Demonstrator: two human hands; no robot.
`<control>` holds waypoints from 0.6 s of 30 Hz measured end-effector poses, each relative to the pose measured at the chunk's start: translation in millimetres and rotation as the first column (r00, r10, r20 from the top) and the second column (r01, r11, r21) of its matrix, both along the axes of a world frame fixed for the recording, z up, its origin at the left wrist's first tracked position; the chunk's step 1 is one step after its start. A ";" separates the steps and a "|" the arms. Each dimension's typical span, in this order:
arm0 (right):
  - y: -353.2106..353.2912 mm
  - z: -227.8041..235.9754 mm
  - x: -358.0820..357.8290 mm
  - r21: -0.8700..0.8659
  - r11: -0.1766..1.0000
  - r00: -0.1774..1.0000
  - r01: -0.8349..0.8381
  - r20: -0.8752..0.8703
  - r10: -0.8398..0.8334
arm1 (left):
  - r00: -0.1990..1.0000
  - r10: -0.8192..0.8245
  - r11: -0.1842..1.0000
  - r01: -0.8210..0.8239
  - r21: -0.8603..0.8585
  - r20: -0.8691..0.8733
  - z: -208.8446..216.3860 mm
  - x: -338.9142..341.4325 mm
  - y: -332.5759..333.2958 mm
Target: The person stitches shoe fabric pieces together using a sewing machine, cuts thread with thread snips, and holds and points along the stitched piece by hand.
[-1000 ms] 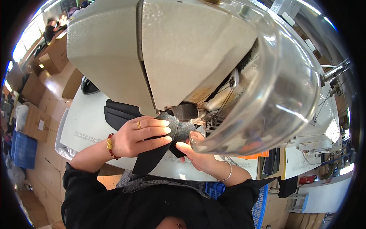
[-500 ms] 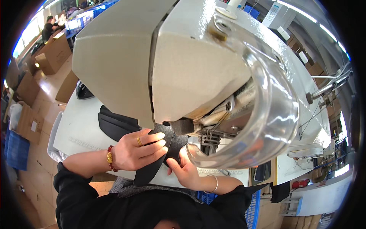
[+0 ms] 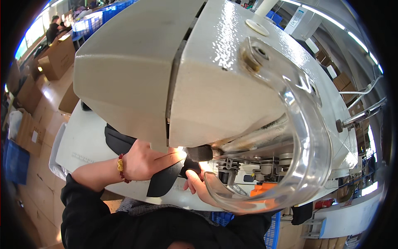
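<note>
A large cream sewing machine head [image 3: 224,99] fills the middle of the view and hides part of the work below. My left hand [image 3: 143,161] lies on a black material piece [image 3: 165,181], its fingers stretched toward the lit spot under the machine. The piece's pointed end hangs toward me over the table's front edge. My right hand [image 3: 198,184] pinches the same piece by its near right side, thumb on top; a clear curved guard [image 3: 306,145] covers part of that hand. Left of my left wrist, more black pieces [image 3: 117,140] lie stacked, partly hidden by the machine.
The white table [image 3: 83,143] extends left around the machine. Several cardboard boxes [image 3: 58,58] and a blue bin [image 3: 17,162] stand on the floor at left. A person [image 3: 54,30] sits far left. A blue crate [image 3: 271,232] is below the table.
The view has shifted, so the machine and guard sit closer and lower. My left hand's fingers have drawn together near the lit spot. My right hand is now more covered by the guard.
</note>
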State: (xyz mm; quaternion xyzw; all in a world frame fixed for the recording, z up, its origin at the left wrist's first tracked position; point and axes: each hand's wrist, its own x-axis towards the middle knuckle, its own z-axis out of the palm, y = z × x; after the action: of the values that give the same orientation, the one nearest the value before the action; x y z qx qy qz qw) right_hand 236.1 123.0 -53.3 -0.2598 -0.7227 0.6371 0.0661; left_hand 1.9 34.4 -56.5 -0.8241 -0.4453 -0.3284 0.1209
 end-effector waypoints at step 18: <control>40.1 -84.8 4.3 0.959 0.279 0.993 -0.042 0.009 0.121 | 0.901 0.062 0.914 0.121 -0.387 0.429 1.8 -15.5 0.3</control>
State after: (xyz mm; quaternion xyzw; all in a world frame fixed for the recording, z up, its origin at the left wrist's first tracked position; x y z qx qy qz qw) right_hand 240.4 163.1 -138.1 -0.1104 -0.9696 0.0886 0.1994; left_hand -13.6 34.7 -54.7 -0.7442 -0.5063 -0.4055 -0.1589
